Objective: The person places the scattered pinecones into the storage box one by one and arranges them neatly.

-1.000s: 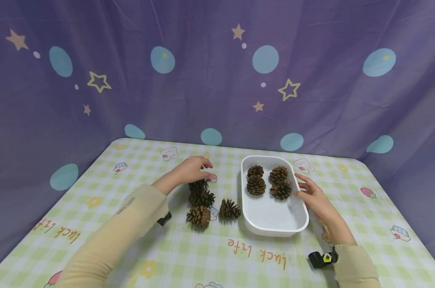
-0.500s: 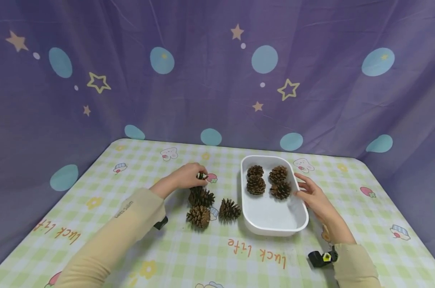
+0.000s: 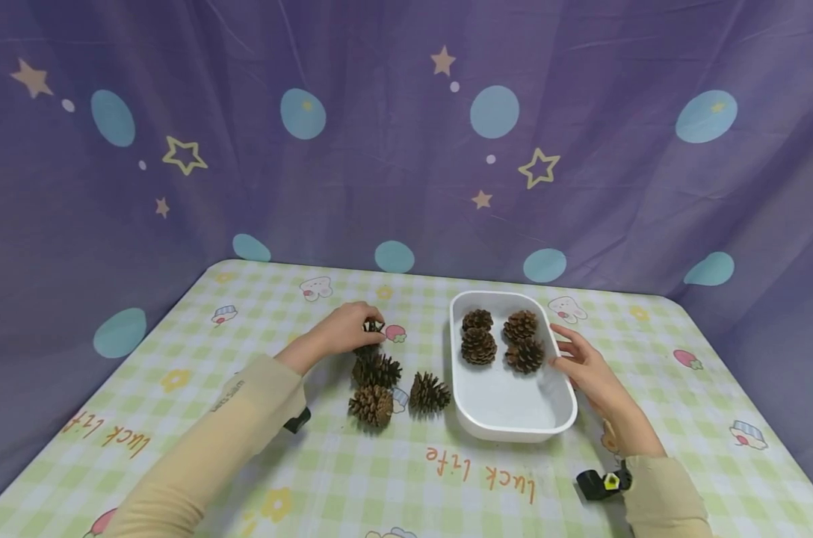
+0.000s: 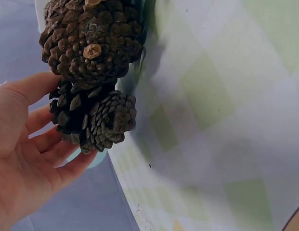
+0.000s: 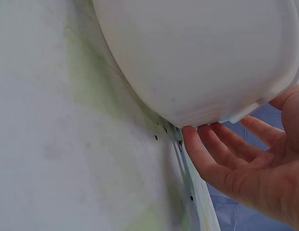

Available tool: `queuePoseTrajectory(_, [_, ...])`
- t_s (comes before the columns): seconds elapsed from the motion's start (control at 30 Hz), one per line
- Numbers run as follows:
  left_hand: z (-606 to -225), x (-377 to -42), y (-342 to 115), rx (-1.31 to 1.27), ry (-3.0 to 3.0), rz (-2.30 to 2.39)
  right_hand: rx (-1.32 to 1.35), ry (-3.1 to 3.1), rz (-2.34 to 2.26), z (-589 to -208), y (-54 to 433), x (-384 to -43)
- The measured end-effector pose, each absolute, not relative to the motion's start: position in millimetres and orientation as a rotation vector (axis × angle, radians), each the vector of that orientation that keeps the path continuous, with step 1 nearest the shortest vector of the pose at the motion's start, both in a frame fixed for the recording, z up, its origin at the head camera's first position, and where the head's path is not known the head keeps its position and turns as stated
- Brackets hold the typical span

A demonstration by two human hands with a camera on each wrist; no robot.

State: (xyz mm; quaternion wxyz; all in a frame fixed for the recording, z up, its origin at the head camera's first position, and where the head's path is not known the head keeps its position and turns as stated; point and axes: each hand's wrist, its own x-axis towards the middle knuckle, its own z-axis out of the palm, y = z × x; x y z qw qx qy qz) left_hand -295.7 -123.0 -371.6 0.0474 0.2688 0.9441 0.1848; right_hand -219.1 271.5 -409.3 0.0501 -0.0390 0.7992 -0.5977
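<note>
My left hand [image 3: 342, 329] curls its thumb and fingers round a brown pine cone [image 3: 374, 329] at the far end of a small row. In the left wrist view, that pine cone [image 4: 110, 120] lies between thumb and fingertips, and a larger pine cone [image 4: 91, 43] sits right against it. Two more pine cones continue the row toward me, a dark one [image 3: 377, 370] and a lighter one [image 3: 371, 406]. My right hand [image 3: 589, 373] grips the right side of a white tub [image 3: 514, 407], thumb at the rim and fingers against the outer wall [image 5: 197, 62].
Inside the tub, toward its far end, lie several pine cones [image 3: 479, 346]. One loose pine cone [image 3: 430, 394] sits just left of the tub. A checked cloth [image 3: 326, 478] covers the table, and a purple curtain [image 3: 393, 194] hangs behind it.
My left hand has come down and toward me onto the far pine cone, and its fingers have closed round it. The right hand and the tub have stayed in place.
</note>
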Motion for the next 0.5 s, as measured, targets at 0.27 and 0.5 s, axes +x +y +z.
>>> queuePoseTrajectory(0.27, [-368.8,-295.2,-126.2,0.752,2.894,0.691,-0.112,2.432,-1.819,-410.3,271.3,-218.9])
queuePoseTrajectory(0.5, [-363.8,-294.1,-128.1,0.711,2.879,0.845,-0.107,2.440,-1.811,-410.5,271.8,-219.1])
